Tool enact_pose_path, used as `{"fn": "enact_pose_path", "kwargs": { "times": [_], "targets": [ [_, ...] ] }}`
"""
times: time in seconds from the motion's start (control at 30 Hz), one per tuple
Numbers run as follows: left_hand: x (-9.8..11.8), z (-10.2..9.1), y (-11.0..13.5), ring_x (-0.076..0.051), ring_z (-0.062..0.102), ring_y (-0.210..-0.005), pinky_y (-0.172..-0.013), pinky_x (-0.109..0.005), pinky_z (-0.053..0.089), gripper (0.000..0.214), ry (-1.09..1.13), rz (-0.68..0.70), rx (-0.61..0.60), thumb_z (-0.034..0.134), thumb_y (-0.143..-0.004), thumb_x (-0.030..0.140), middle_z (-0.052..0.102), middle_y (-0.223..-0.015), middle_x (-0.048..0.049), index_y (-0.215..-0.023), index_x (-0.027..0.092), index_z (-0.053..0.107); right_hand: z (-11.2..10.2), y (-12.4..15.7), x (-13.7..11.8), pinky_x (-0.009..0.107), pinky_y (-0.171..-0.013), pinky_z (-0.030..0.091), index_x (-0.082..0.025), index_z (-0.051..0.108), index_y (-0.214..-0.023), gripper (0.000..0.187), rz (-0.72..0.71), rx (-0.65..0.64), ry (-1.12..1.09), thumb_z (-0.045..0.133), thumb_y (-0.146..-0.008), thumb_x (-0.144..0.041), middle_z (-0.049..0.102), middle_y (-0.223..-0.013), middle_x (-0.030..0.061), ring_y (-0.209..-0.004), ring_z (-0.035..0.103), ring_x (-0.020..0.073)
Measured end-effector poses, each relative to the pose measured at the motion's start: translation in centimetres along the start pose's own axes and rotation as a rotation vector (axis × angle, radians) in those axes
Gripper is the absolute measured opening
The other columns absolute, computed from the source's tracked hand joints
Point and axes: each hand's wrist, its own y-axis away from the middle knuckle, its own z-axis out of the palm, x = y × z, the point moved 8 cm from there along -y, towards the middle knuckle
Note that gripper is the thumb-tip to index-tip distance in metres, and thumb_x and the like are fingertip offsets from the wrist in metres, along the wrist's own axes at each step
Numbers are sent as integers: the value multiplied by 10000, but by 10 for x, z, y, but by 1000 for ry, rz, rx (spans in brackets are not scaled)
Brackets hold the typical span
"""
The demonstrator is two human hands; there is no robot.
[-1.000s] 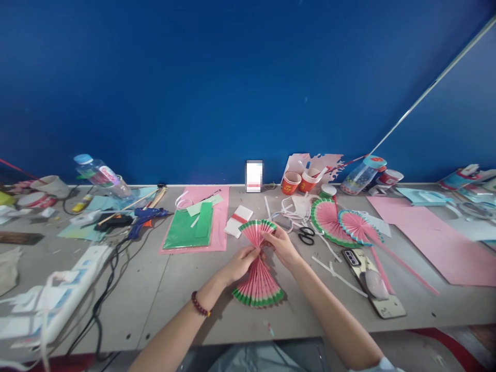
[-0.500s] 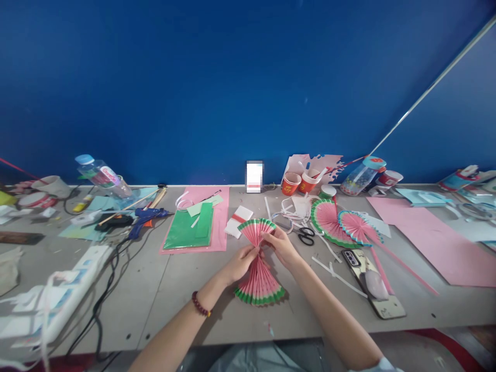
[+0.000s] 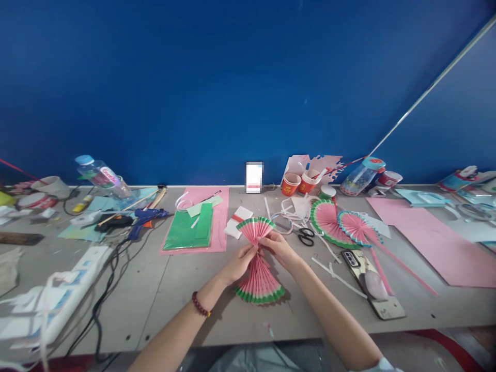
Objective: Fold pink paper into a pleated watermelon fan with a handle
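Note:
A pleated paper fan (image 3: pixel 262 284), pink with green-and-white ends, is pinched at its narrow middle, so both ends flare into a bow shape. My left hand (image 3: pixel 241 263) is closed on the waist from the left, a beaded bracelet on its wrist. From the right, my right hand (image 3: pixel 279 247) grips the fan just above the waist, its fingertips close to the left thumb. The lower half spreads toward me above the table, and the upper half points away. Fingers behind the folds are partly hidden.
Black-handled scissors (image 3: pixel 306 236) and white paper strips lie right of my hands. Finished pleated fans (image 3: pixel 329 219) and a phone (image 3: pixel 374 284) are farther right. To the left are a green paper pack (image 3: pixel 186 232), a blue glue gun (image 3: pixel 145 219) and a power strip (image 3: pixel 73 289).
My right hand has shifted slightly down and left toward the waist of the fan. The fan's upper end has tilted slightly; my left hand keeps its hold.

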Motion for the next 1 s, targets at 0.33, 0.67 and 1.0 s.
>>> {"fn": "enact_pose_path", "kwargs": {
  "times": [0.33, 0.67, 1.0],
  "targets": [
    [-6, -9, -4, -255, 648, -889, -838, -391, 448, 440, -10, -29, 38, 508, -809, 585, 706, -776, -72, -883, 159, 591, 2, -1, 8, 206, -376, 297, -161, 502, -555, 412, 32, -81, 124, 644, -751, -495, 489, -421, -60, -317, 470, 79],
    [-8, -2, -4, -247, 669, -752, -736, -367, 483, 538, 92, -37, -50, 479, -819, 613, 712, -755, -110, -967, 116, 620, 5, -1, 11, 204, -403, 258, -176, 464, -583, 399, 43, -124, 111, 640, -761, -488, 437, -405, -85, -317, 443, 72],
    [-10, -7, -7, -249, 674, -793, -759, -356, 486, 538, 108, -53, -5, 498, -834, 569, 718, -778, -114, -1068, 101, 620, 4, -2, 8, 195, -360, 254, -141, 601, -716, 338, -10, -54, 97, 640, -766, -474, 493, -491, -64, -319, 410, 42]
  ]
}}
